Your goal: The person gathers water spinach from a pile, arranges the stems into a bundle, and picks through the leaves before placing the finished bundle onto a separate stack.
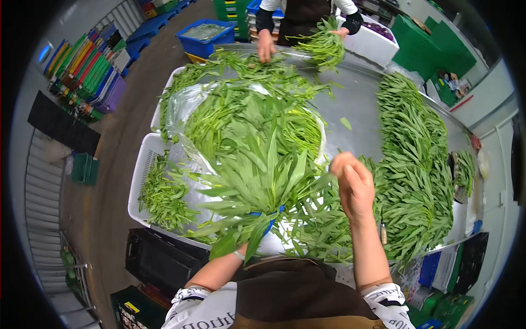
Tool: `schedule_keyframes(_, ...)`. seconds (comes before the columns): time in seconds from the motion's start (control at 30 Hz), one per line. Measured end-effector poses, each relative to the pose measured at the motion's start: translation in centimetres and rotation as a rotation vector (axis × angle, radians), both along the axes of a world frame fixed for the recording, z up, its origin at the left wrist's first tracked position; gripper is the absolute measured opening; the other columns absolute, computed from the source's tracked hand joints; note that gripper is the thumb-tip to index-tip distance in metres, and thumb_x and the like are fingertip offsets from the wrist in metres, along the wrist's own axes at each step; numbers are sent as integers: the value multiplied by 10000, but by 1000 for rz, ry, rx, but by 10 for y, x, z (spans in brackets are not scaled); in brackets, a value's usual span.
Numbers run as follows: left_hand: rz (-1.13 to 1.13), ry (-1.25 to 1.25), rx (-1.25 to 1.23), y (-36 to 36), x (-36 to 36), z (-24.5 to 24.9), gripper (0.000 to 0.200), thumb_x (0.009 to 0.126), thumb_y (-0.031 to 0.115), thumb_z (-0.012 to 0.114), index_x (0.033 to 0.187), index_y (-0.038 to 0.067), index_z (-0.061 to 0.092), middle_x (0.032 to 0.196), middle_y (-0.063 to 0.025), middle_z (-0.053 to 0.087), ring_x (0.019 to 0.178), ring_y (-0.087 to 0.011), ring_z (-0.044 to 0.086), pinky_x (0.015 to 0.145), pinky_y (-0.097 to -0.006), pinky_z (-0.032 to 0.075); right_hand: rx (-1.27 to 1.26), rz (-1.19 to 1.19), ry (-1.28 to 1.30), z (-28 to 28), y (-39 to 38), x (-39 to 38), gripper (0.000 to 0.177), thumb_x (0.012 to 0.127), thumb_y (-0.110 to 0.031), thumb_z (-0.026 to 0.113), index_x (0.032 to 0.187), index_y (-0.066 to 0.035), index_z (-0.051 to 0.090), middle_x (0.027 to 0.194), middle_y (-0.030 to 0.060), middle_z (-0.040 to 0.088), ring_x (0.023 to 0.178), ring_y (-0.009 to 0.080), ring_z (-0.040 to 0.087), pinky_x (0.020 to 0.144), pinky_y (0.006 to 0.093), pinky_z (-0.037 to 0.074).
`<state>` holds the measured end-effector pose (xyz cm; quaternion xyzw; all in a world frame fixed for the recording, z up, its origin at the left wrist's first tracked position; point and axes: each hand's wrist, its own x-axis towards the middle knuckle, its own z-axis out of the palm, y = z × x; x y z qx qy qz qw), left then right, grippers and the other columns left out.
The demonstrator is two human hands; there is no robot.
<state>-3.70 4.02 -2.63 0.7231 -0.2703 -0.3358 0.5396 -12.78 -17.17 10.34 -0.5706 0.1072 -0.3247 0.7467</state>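
Note:
A bunch of water spinach (257, 170) fans its long leaves away from me over the table. A blue tie (268, 222) crosses its near end. My left hand (243, 250) grips this bunch from below; leaves cover its fingers, so mostly the wrist shows. To the right of the bunch, my right hand (355, 186) is raised above the table with curled fingers, slightly blurred; whether anything is in them I cannot make out. Behind the bunch lies a heap of loose water spinach (219, 120), partly on clear plastic.
Stacked bunches (413, 164) line the right of the metal table (356, 104). At left stands a white basket (143, 175) with loose leaves. Across the table, a co-worker holds greens (326, 46) in one hand. A knife handle (383, 234) shows near the front right.

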Motion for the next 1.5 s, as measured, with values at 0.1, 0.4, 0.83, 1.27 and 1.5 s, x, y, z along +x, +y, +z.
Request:
schedule_keyframes(0.1,89,578,-354,2,7,-62,472,912,215,593,1316,-1,477,1243,-102,570,1127,-205,533,973,-355,414,-43,262,382,-24,9,-23,231,885,-155,576,736,15,628,806,86,628,780,171,581,754,315,458)
schedule_keyframes(0.4,88,725,-179,-10,8,-5,382,872,137,618,1222,-5,559,1156,-68,614,1005,-162,581,892,-300,465,-178,466,717,-116,70,-20,530,818,-269,721,1241,-28,512,1152,105,606,1062,179,554,934,321,432)
schedule_keyframes(0.83,-79,818,-222,13,8,-77,237,828,21,563,1058,41,616,1071,-70,635,943,-182,611,815,-299,495,110,401,832,-123,67,-18,302,835,-189,689,1077,-20,628,981,49,661,909,128,579,841,281,447)
schedule_keyframes(1.27,-108,696,-274,14,6,-83,391,877,95,560,1252,-5,511,1187,-80,588,1080,-198,556,933,-299,430,456,494,809,-134,70,-13,432,751,-131,771,1138,-43,602,1021,49,650,934,129,582,845,276,450)
schedule_keyframes(1.5,-184,479,35,7,19,-17,357,925,235,568,1197,3,569,1142,-65,606,1017,-134,545,906,-285,425,374,557,780,-127,75,-13,374,794,-93,714,1134,-5,587,1010,75,650,946,166,599,866,301,460)
